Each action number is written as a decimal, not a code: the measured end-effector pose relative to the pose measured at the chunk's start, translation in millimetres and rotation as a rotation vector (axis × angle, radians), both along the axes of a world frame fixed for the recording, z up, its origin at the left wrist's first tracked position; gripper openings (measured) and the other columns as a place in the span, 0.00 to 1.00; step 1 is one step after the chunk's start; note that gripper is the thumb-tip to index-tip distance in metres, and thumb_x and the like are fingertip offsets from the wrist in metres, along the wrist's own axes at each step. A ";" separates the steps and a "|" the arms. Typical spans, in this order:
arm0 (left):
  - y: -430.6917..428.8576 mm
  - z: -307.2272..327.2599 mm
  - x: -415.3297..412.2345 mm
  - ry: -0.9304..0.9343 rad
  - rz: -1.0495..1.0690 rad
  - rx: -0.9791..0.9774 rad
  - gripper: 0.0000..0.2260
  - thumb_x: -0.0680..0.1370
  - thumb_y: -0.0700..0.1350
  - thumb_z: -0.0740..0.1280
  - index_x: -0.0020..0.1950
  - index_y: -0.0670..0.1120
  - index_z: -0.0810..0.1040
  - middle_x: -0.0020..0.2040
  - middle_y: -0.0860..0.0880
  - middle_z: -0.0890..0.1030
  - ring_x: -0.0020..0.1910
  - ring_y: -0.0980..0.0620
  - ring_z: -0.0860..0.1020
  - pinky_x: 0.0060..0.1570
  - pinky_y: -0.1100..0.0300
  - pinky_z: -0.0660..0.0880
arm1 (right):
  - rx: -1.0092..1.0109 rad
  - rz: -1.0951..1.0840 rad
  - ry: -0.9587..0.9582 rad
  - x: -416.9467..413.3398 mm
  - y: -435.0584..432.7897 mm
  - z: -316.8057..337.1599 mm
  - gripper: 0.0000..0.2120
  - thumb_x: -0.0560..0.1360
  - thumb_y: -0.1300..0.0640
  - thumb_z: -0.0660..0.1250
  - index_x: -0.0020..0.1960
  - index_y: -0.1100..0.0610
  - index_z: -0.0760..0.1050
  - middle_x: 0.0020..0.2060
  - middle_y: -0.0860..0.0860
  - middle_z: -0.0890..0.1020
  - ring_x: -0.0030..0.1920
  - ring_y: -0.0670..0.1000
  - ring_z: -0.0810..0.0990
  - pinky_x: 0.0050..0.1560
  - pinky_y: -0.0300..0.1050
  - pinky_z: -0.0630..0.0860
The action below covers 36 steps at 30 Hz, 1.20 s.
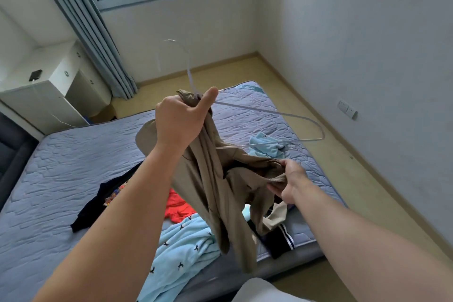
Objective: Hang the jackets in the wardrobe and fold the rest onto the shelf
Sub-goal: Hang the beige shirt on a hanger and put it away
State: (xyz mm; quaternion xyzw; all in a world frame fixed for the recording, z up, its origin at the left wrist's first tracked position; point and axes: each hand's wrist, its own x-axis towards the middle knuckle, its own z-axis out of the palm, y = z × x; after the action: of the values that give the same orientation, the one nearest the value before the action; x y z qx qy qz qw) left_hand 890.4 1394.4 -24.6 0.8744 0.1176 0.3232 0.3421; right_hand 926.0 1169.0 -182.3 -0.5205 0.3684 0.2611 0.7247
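The left hand (181, 120) clamps the top of the tan fabric jacket (215, 179) together with the neck of the thin white wire hanger (269, 111), held above the blue-grey quilted mattress (61, 167). The right hand (289, 181), at 4 o'clock from the left, grips a jacket fold. The light-blue bird-print garment (181, 252) lies on the mattress at 6 o'clock

Bare mattress (61, 179) on the left; clothes heap (186, 247) beneath the jacket (215, 179).
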 end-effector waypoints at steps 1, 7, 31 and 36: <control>6.8 -3.5 0.8 0.030 0.026 -0.021 0.35 0.72 0.67 0.72 0.23 0.45 0.57 0.20 0.52 0.57 0.23 0.51 0.59 0.28 0.57 0.60 | 0.004 -0.022 -0.005 3.8 -5.8 3.2 0.09 0.76 0.52 0.63 0.40 0.54 0.77 0.30 0.55 0.83 0.31 0.56 0.83 0.32 0.48 0.80; 28.2 -20.3 1.5 0.148 0.139 0.015 0.33 0.67 0.71 0.69 0.24 0.45 0.60 0.22 0.51 0.63 0.28 0.45 0.66 0.34 0.54 0.67 | 0.131 -0.121 -0.029 26.4 -29.6 20.2 0.08 0.79 0.49 0.64 0.49 0.51 0.80 0.46 0.50 0.85 0.47 0.53 0.83 0.53 0.50 0.81; -29.4 -10.7 7.4 0.317 0.177 0.408 0.32 0.70 0.78 0.57 0.31 0.49 0.67 0.31 0.52 0.69 0.46 0.42 0.79 0.38 0.55 0.67 | -0.090 0.175 -0.937 25.9 -1.3 140.1 0.11 0.71 0.64 0.73 0.50 0.52 0.85 0.48 0.55 0.87 0.49 0.53 0.85 0.57 0.56 0.82; -36.9 -12.4 4.1 0.245 0.256 0.294 0.31 0.72 0.77 0.59 0.30 0.49 0.70 0.30 0.52 0.71 0.46 0.41 0.80 0.38 0.55 0.65 | -0.170 0.486 -0.959 17.4 -14.9 137.4 0.11 0.71 0.64 0.73 0.53 0.56 0.84 0.39 0.53 0.86 0.38 0.50 0.82 0.46 0.50 0.80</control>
State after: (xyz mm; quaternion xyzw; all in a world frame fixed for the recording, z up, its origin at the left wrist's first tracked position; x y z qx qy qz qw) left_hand 894.5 1357.5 -37.0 0.9256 0.2199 0.2689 0.1503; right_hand 943.4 1154.1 -44.9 -0.7081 -0.1146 0.1239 0.6856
